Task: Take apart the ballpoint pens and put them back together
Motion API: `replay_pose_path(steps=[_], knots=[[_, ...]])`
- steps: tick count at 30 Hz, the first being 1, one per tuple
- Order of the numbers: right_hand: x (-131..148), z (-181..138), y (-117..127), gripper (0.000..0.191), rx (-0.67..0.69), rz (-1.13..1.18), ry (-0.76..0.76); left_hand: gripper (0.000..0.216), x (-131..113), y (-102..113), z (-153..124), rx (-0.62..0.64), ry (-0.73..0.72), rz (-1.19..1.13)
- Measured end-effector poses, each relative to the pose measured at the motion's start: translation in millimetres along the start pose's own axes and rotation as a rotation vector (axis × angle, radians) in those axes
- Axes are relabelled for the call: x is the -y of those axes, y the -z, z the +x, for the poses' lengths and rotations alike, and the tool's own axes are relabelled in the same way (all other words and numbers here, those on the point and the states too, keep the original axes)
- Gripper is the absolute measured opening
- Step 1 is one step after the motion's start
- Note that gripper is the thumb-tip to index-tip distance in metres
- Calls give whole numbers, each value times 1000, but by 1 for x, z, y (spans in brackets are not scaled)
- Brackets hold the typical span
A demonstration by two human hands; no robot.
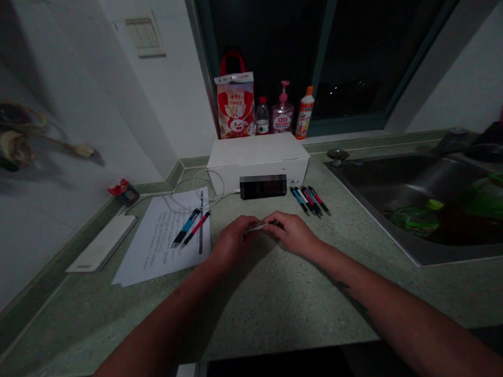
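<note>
Between my two hands, over the middle of the counter (257,300), is a slim white pen (257,228) with a dark end. My left hand (236,237) is closed on its left part, and my right hand (293,230) pinches it near the dark end, which shows among the fingers. Much of the pen is hidden by my fingers. Just beyond my hands a phone (263,191) leans against a white box (258,151). Several pens (310,201) lie side by side right of the phone. Two more pens, one blue (186,227) and one red (195,229), rest on printed sheets (161,244) at the left.
A white power bank-like slab (102,244) lies left of the sheets, with a white cable (224,198) running to the phone. A steel sink (399,237) is set in at the right. Bottles (282,116) and a red bag (235,108) stand behind the box.
</note>
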State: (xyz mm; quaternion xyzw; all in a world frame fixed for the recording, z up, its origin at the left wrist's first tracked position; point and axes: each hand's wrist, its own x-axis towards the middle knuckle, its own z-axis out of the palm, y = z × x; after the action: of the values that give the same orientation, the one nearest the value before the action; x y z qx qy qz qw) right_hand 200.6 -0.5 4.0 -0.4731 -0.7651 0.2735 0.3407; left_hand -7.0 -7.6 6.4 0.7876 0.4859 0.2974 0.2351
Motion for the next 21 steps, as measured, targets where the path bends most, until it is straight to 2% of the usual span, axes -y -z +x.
replay_pose_path(steps=[4, 9, 12, 17, 21], knots=[[-12, 4, 4, 23, -96, 207, -141, 24, 4, 6, 5, -14, 22, 84], [-17, 10, 10, 29, -57, 393, -261, 27, 4, 13, 6, 15, 52, 35], [-17, 10, 11, 27, -76, 411, -231, 34, 5, 13, 5, 54, 97, -24], [-19, 9, 9, 15, -101, 328, -99, 39, 9, 12, 6, 91, 123, -52], [-15, 6, 9, 24, -67, 238, -117, 34, 9, 12, 6, 71, 62, -31]])
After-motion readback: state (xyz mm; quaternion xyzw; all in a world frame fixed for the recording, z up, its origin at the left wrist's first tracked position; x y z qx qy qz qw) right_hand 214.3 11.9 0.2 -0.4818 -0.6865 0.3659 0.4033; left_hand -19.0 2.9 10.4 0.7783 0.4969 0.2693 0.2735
